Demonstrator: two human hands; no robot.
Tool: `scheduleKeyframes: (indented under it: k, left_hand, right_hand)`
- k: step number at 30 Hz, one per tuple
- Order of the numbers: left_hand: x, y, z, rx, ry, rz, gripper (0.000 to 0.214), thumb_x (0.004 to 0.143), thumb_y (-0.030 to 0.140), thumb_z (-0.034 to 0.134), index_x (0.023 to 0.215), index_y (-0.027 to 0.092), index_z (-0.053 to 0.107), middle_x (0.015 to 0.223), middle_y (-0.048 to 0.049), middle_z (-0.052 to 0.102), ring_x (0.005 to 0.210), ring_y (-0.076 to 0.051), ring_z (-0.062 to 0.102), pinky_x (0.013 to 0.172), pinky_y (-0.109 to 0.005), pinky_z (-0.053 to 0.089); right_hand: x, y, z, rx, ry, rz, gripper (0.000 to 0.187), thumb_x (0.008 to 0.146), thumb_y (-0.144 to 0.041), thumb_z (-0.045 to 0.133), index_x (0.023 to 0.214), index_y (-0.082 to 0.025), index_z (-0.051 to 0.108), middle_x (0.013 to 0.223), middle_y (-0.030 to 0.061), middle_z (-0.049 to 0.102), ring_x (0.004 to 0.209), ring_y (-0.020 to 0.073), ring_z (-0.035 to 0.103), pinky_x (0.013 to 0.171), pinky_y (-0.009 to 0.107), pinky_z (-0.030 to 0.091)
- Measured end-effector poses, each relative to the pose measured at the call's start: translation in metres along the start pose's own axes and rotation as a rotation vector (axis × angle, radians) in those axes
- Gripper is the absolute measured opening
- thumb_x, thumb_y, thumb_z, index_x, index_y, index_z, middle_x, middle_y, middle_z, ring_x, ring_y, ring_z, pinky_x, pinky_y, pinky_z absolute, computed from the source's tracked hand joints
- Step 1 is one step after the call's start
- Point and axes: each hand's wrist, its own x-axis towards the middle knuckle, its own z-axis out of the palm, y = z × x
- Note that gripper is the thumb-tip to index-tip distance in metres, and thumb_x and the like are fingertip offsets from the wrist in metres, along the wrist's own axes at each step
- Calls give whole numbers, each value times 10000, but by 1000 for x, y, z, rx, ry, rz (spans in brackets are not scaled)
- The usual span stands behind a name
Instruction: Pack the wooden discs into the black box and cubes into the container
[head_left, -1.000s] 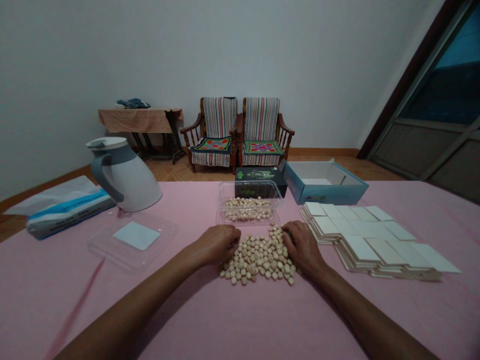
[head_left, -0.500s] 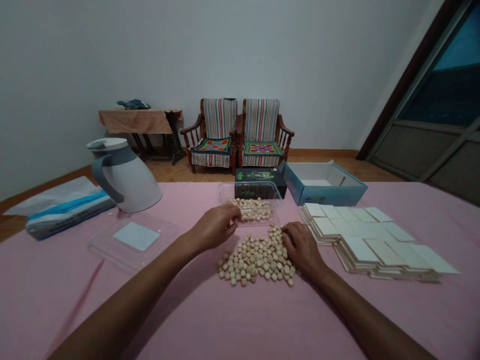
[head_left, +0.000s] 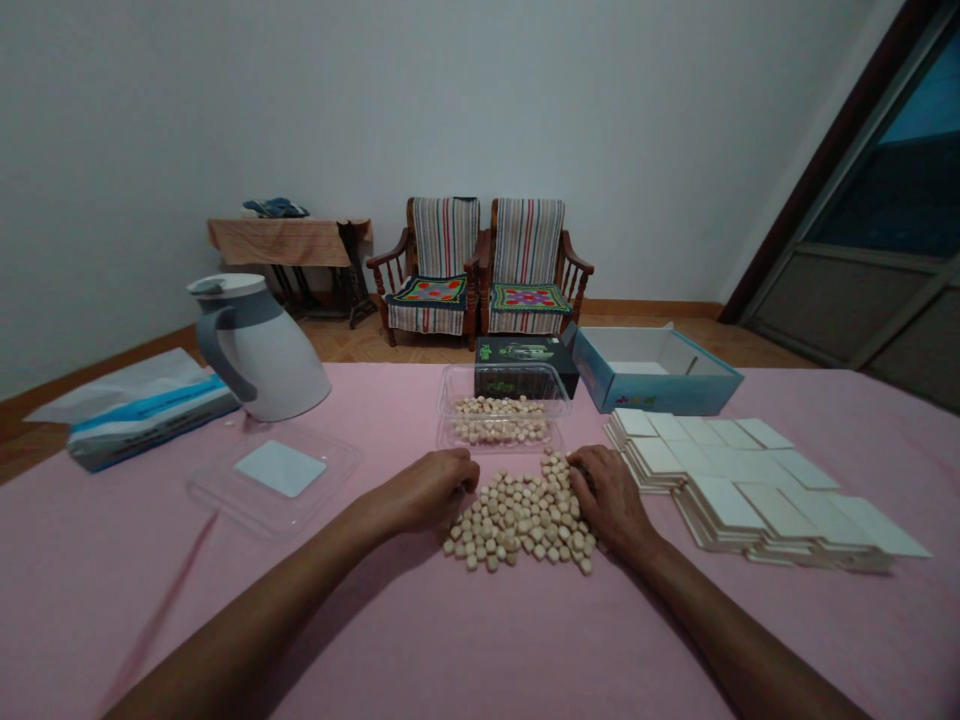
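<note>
A heap of small, pale, rounded wooden pieces (head_left: 517, 520) lies spread on the pink tablecloth in front of me. My left hand (head_left: 435, 488) hovers at the heap's upper left edge, its fingers curled together; what they hold, if anything, is hidden. Against the right edge of the heap rests my right hand (head_left: 611, 500), its fingers bent and pressed together, with the fingertips out of clear sight. Just beyond the heap stands a clear plastic box (head_left: 559, 408), uncovered, with many of the same pieces (head_left: 501, 418) inside.
A clear lid (head_left: 341, 465) with a white label lies left. Behind it are a grey-white jug (head_left: 281, 365) and a tissue pack (head_left: 154, 420). A black box (head_left: 525, 365) and an open blue box (head_left: 664, 392) stand at the back. Stacked pale square tiles (head_left: 780, 500) are on the right.
My left hand has drawn back from the clear plastic box toward me, down to the left edge of the heap. My right hand has stayed in place. The view has shifted slightly.
</note>
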Motion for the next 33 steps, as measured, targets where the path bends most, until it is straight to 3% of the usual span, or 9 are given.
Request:
scheduleKeyframes:
  k: [4,7,11,14,19,21,24,28,33]
  left_hand:
    - [16,6,-27,-18,312,65,187,735,19,500,818,152,603,834,-37,588,724,-120,558,656,-210,426]
    - [29,7,-39,-29,540,24,187,778,40,487,873,154,601,876,-41,572,690,-107,552,653,-220,445]
    - [34,5,-37,-1,654,-54,275,785,36,484,1008,154,595,1001,-66,570,693,-103,562,673,-236,461]
    - [25,5,-32,-3,519,-37,201,794,58,494,933,152,605,912,-48,592,687,-109,561,658,-226,445]
    - [0,10,-25,-11,30,17,203,738,65,540,891,164,629,841,-27,648,680,-117,566,622,-205,412]
    - [-7,11,-19,-24,-95,9,243,714,84,562,929,170,635,882,-32,660,693,-123,572,613,-203,407]
    - [-11,8,-4,-28,-149,-35,249,698,101,546,919,173,633,846,-30,662,686,-134,570,590,-207,393]
    - [-9,0,16,6,-94,-72,190,711,120,517,843,178,641,842,-47,665,724,-156,582,617,-225,393]
    - [-9,-1,18,-26,-63,-125,176,710,122,517,834,164,634,801,-46,661,685,-151,577,600,-225,388]
  right_hand:
    - [0,0,-1,-2,1,-6,137,871,-197,471,907,-175,600,919,88,599,899,232,512,790,364,395]
    - [0,-1,-2,-3,2,-13,140,873,-202,467,911,-177,599,916,87,599,894,231,514,787,366,397]
    - [0,-2,-3,-9,13,-19,141,876,-205,462,910,-177,596,920,88,602,896,230,519,773,358,400]
    - [0,-2,-2,-11,19,-20,137,872,-203,464,911,-179,593,924,87,603,897,229,521,773,356,398]
    - [1,-3,-2,-7,-1,-10,150,875,-214,465,925,-177,602,922,86,605,896,230,519,784,360,395]
    - [1,-3,-3,-9,-6,-3,151,872,-208,467,924,-174,604,922,88,604,899,230,516,793,363,393]
    - [1,-3,-3,-10,-8,-4,148,864,-193,467,922,-176,602,921,87,601,900,229,513,798,363,391]
    - [1,-3,-3,-8,-1,-14,150,864,-203,463,923,-183,599,930,86,607,889,226,516,783,360,393]
    - [1,-2,-3,-7,6,-16,156,868,-211,460,928,-187,602,922,86,611,886,228,520,774,362,393]
